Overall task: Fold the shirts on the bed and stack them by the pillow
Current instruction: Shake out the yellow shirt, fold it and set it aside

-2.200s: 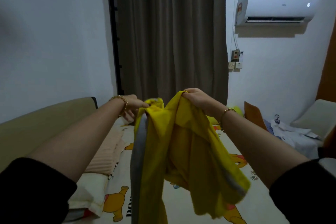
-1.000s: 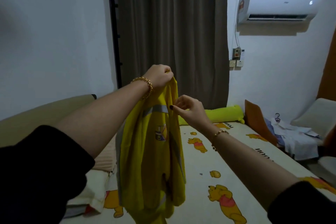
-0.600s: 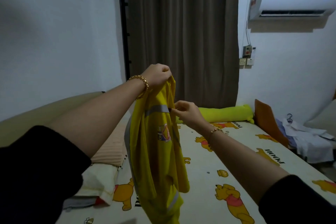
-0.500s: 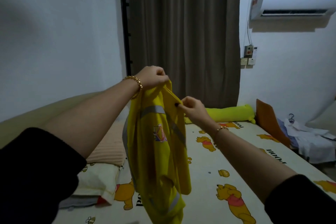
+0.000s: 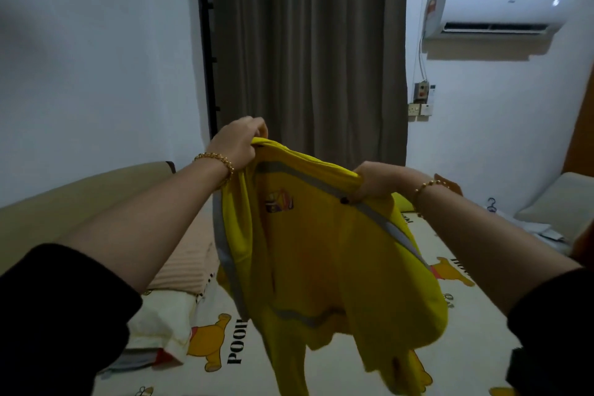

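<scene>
Your left hand [image 5: 239, 143] and right hand [image 5: 376, 182] each grip the shirt [image 5: 324, 260], stretched between them, hanging below.

Bed [image 5: 475, 325]: cream sheet printed with yellow cartoon bears and the word "POOH", filling the lower frame.
Left edge: a peach ribbed pillow [image 5: 183, 267] lies beside the beige headboard [image 5: 80, 199].
Near left corner: a cream pillow [image 5: 160, 328] in the same bear print rests on the sheet.
Far edge: mostly hidden.
</scene>
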`<state>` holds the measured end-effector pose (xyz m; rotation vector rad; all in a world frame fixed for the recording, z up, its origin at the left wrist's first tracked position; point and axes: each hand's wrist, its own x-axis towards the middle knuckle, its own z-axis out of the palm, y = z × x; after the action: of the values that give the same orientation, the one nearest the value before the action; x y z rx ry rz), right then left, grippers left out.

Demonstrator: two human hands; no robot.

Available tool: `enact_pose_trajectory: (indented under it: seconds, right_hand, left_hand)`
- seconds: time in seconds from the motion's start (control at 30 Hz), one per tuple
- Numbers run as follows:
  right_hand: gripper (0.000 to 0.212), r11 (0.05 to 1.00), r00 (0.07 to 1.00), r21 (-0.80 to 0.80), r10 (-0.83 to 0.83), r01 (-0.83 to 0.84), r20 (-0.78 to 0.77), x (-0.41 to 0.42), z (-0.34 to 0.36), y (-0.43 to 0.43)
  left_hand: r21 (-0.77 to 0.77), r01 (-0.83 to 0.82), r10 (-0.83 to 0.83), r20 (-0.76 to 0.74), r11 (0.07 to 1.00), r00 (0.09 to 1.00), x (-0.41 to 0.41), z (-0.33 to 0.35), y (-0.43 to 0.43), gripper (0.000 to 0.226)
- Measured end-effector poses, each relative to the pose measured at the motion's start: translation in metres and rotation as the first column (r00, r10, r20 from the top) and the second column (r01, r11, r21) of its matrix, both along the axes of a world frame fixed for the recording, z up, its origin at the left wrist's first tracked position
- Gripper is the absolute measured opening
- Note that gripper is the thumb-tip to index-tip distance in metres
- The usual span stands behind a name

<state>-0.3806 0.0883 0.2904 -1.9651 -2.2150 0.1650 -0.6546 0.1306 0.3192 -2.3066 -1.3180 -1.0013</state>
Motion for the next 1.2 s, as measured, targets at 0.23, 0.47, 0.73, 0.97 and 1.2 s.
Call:
enact_pose_trajectory:
  seconds: [0.23,0.47,0.73,0.97,1.2]
  right_hand:
    - [0.014,0.865,0.936,0.377,-0.249,0.331,-0.250,0.040,-0.019,-0.004]
    - [0.030,0.784,0.903,0.479,-0.236,0.396,-0.359,0.043,-0.023,-0.005]
    - [0.033,0.744,0.826,0.487,-0.152,0.457,-0.543,0.056,-0.002,-0.009]
    - [0.020,0.904,0.901,0.385,-0.003,0.189,-0.435,0.051,0.011,-0.010]
    - [0.024,0.865,0.965,0.443,-0.152,0.235,-0.214,0.056,0.021,-0.006]
  left_hand:
    - [-0.152,-0.091,0.130,0.272,0.984,0.954,0.006,-0.008,0.003,0.025]
    - [-0.327,-0.148,0.225,0.213,0.933,0.951,0.010,-0.032,0.009,0.029]
    - [-0.327,-0.298,0.237,-0.215,0.897,0.947,-0.014,-0.053,0.004,0.020]
    - [-0.631,-0.087,0.112,0.000,0.771,0.994,-0.012,-0.058,-0.001,0.029]
    - [-0.579,0.287,0.253,0.676,0.763,0.692,-0.005,-0.048,0.010,0.028]
